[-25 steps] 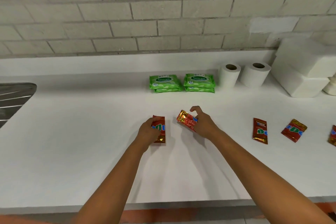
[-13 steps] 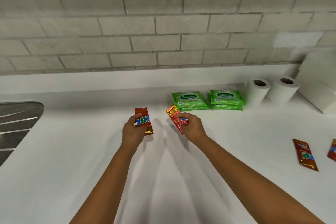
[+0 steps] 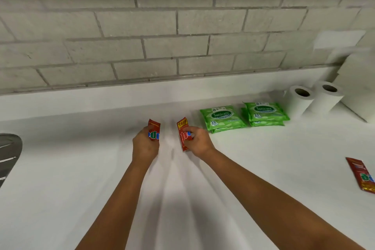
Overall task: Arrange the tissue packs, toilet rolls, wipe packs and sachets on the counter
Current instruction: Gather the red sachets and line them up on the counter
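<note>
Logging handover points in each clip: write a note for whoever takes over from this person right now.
Left hand: shut on a red sachet.
Right hand: shut on a second sachet.
Both are held just left of the wipe packs, near the back of the counter.
Done: wipe packs in two side-by-side stacks, two toilet rolls upright beside them, tissue packs at far right.
Left: set down both sachets; fetch the loose sachet at the right edge.
</note>
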`<state>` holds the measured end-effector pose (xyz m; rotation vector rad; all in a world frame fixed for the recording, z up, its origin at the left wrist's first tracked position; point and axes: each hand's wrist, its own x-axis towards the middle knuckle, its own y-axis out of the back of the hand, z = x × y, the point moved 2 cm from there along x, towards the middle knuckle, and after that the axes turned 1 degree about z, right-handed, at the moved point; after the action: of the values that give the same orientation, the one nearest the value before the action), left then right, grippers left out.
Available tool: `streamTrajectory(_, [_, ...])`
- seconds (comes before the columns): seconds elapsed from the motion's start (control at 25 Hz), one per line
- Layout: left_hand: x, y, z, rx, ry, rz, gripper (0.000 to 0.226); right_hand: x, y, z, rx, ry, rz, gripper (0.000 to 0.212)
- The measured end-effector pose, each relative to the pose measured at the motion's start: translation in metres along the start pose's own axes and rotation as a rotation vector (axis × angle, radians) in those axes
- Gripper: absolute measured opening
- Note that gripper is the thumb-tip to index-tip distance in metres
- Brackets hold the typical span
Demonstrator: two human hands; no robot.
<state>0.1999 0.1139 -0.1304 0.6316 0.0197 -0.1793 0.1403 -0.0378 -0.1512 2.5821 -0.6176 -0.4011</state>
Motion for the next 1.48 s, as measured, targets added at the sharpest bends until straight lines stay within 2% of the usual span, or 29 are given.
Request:
streamTrajectory(0.16, [0.024, -0.017, -0.002, 0.028, 0.012, -0.083, 0.047, 0.02, -0.007, 0.003, -0.13, -0.023, 0.024, 0.051])
streamTrajectory(0.28, [0.034, -0.028, -0.009, 0.102, 0.021, -0.13, 0.047, 0.029, -0.011, 0.005, -0.238, 0.015, 0.031, 0.045])
streamTrajectory(0.44, [0.041, -0.034, -0.016, 0.185, 0.016, -0.101, 0.051, 0.036, -0.015, 0.009, -0.381, 0.055, 0.002, 0.043])
streamTrajectory(0.64, [0.039, -0.035, -0.016, 0.224, 0.004, -0.065, 0.044, 0.029, -0.013, 0.006, -0.37, 0.085, 0.01, 0.041])
streamTrajectory(0.84, [0.018, -0.029, 0.01, 0.202, -0.092, 0.023, 0.041, -0.005, 0.013, -0.01, -0.293, 0.24, -0.002, 0.037])
streamTrajectory(0.92, [0.005, -0.029, 0.033, 0.135, -0.157, 0.026, 0.039, -0.019, 0.037, -0.016, -0.253, 0.269, 0.026, 0.037])
streamTrajectory(1.08, [-0.035, -0.054, 0.093, 0.064, -0.286, -0.049, 0.036, -0.045, 0.119, 0.0, -0.231, 0.274, 0.19, 0.033])
streamTrajectory(1.36, [-0.126, -0.172, 0.195, 0.051, -0.394, -0.312, 0.033, -0.098, 0.302, 0.094, -0.326, 0.034, 0.484, 0.029])
streamTrajectory(1.48, [-0.16, -0.226, 0.223, 0.082, -0.42, -0.425, 0.033, -0.117, 0.364, 0.144, -0.368, -0.116, 0.532, 0.028])
